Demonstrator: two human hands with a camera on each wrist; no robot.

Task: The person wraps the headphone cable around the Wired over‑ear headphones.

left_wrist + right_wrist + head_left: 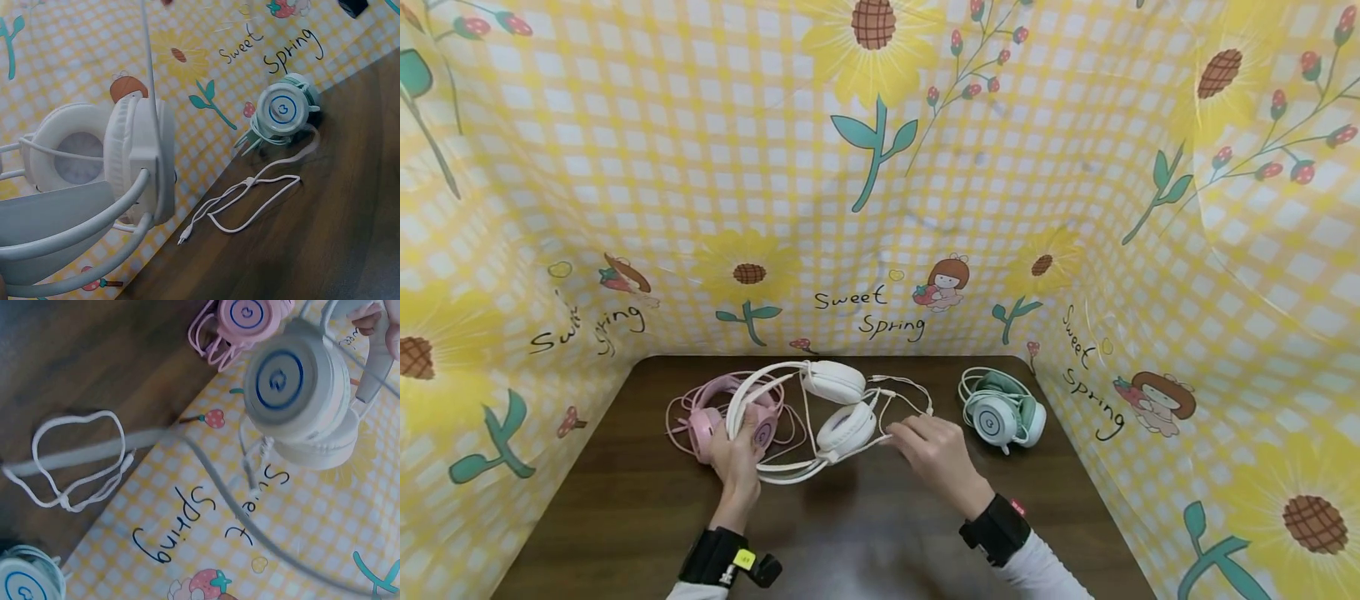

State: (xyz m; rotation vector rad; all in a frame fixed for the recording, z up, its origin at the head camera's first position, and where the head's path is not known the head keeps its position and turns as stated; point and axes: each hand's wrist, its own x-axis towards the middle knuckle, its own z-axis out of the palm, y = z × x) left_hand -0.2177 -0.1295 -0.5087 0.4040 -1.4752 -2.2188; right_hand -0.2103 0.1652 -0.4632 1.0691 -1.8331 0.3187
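White over-ear headphones (833,382) are held above the table in the head view, tilted with the ear cups to the right. My left hand (737,462) grips them by the headband. To their right, my right hand (942,458) pinches their white cable (215,478) between curled fingers. The cable's far part lies in a loose loop on the table, with the plug (185,235) showing in the left wrist view. One ear cup (278,380) with a blue ring faces the right wrist camera.
Pink headphones (703,429) with a coiled cable lie at the back left, partly behind my left hand. Mint-green and white headphones (992,421), their cable wound around them, sit at the back right. Yellow checked cloth (880,233) walls the dark wooden table (865,542) on three sides.
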